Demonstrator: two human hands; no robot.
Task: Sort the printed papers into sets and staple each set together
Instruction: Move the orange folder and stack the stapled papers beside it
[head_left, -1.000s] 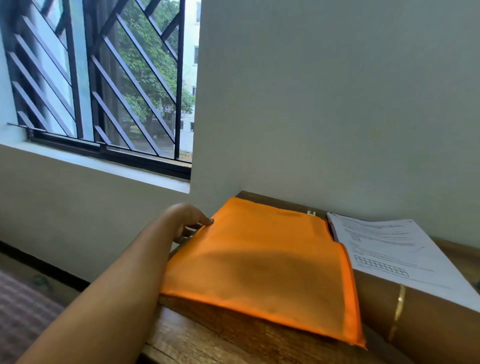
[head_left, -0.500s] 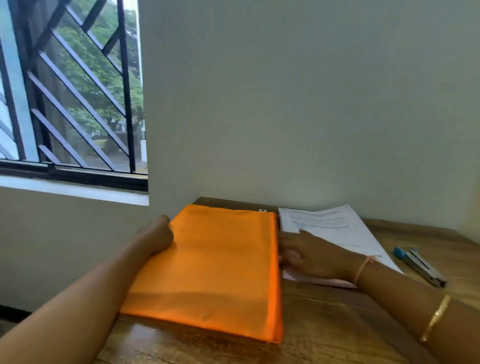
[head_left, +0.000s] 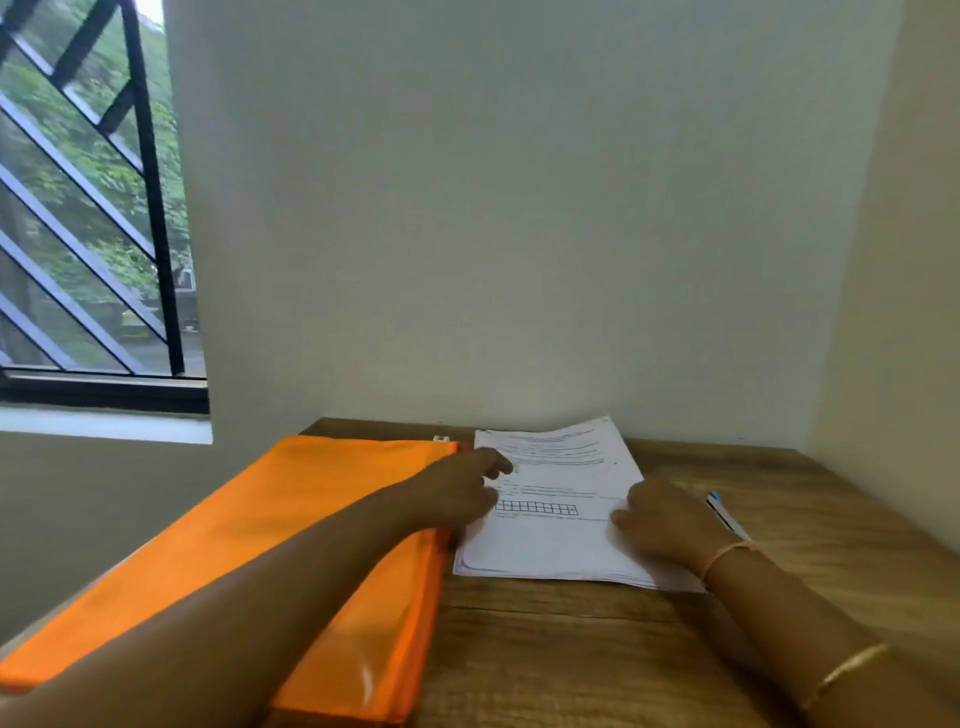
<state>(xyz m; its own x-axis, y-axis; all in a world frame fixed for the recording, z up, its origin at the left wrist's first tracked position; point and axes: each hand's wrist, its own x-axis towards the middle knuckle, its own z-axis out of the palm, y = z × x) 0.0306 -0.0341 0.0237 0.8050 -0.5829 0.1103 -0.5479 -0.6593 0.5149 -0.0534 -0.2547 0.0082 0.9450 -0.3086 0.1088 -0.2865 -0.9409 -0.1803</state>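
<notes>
While the sorting is, by my reading, only just beginning, the left hand (head_left: 460, 491) is resting across the far right edge of the flat orange fabric folder (head_left: 291, 525). Its fingers (head_left: 491, 461) are loosely spread, the index reaching onto the top-left part of the white stack of printed papers (head_left: 561, 545). The right hand (head_left: 667, 525) is pressing on the stack's right side with bent fingers (head_left: 641, 493) held close together. No pinch is showing, and I cannot tell whether a sheet is being lifted. The papers are lying between the two sets of fingers, flat on the brown wooden worktop (head_left: 597, 665). Just outside the right fingers, a blue-tipped tool, probably the stapler (head_left: 719, 512), is lying mostly hidden by the hand. Nothing is looking separated or stapled, so the step in hand seems to be taking hold of the stack. The next move is calling for one hand pinning the pile while the other is peeling top sheets off into sets.
</notes>
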